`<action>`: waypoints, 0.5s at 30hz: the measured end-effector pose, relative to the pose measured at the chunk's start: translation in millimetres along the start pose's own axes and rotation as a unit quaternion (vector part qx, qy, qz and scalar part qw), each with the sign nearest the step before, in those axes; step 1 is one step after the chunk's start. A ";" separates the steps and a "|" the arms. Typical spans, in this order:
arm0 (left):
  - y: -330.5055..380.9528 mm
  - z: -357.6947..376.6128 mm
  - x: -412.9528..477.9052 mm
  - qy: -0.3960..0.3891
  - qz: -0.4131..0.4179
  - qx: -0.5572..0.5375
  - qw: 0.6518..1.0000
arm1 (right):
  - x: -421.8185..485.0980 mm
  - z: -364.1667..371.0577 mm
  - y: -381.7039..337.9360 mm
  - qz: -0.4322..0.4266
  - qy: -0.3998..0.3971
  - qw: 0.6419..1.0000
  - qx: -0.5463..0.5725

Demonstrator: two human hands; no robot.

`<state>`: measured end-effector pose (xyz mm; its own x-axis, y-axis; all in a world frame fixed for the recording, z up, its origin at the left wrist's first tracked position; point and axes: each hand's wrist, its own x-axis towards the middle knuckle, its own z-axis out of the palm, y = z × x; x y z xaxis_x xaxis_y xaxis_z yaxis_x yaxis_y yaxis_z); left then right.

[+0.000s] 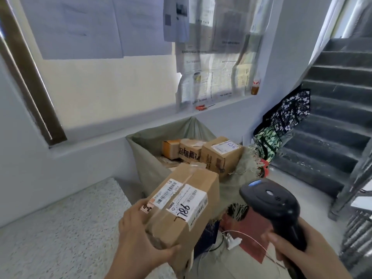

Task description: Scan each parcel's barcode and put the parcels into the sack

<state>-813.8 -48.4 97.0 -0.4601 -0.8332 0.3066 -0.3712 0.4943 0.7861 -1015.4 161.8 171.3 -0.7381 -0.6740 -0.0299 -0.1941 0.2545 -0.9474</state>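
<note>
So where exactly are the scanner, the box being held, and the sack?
barcode scanner (268, 197): head view, on its black head.
held parcel (188, 204): head view, on the white label on its top face.
sack (147, 158): head view, on its green left wall.

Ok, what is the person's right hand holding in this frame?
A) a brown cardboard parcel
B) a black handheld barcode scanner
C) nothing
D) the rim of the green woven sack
B: the right hand grips the handle of the black handheld barcode scanner, while the left hand holds the brown cardboard parcel.
</note>
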 end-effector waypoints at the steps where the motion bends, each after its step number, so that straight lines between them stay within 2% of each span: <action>1: 3.9 4.1 11.5 0.004 0.004 0.003 1.000 | 14.9 -2.7 -1.5 0.000 0.004 1.000 0.006; 6: 21.4 25.3 59.1 0.010 0.000 0.047 0.999 | 79.8 -13.4 7.2 -0.017 -0.004 1.000 -0.012; 10: 38.6 39.6 87.9 0.078 -0.014 0.064 0.995 | 135.2 -25.2 11.4 -0.039 -0.047 0.998 -0.027; 15: 58.1 83.6 120.5 0.176 -0.099 0.092 0.975 | 221.1 -52.0 15.4 -0.069 -0.134 0.987 -0.053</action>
<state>-958.3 -99.3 134.7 -0.0721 -0.9345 0.3485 -0.5780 0.3239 0.7490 -1215.3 52.8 166.7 -0.5044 -0.8635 0.0008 -0.3580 0.2083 -0.9102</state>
